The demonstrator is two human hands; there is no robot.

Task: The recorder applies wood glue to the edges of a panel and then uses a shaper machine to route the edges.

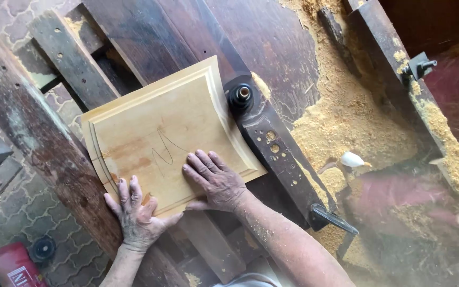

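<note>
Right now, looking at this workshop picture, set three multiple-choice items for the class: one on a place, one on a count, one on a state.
1. Where does the round black cutter head stand?
A. At the curved edge of the pale carved wooden panel
B. Under the left hand
C. On the paved floor

2. How many hands lie on the panel?
A. None
B. One
C. Two

3. How are the hands placed?
A. Clenched in fists
B. Flat, fingers spread
C. Lifted clear

Answers:
1. A: the cutter sits against the panel's concave side, on the dark wooden table.
2. C: the left hand rests at the panel's near edge and the right hand on its face.
3. B: both palms press down with fingers spread. Yellow sawdust lies heaped beyond the cutter.
</note>
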